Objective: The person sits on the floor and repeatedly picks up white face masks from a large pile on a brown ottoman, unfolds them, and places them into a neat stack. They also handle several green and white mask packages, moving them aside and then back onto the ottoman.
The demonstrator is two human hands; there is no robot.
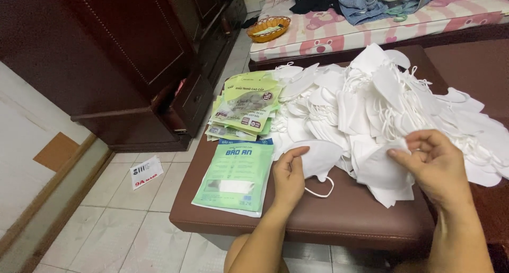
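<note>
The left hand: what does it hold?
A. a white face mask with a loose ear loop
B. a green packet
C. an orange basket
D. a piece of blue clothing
A: the left hand grips a white face mask whose ear loop hangs down onto the brown stool, while the green packet lies untouched beside it.

A flat green-and-white pouch (235,177) with a blue top band lies on the brown padded bench (318,220), at its front left corner. Just behind it sits a fanned stack of green pouches (245,107). On the floor left of the bench lies a small white card (145,171).
</note>
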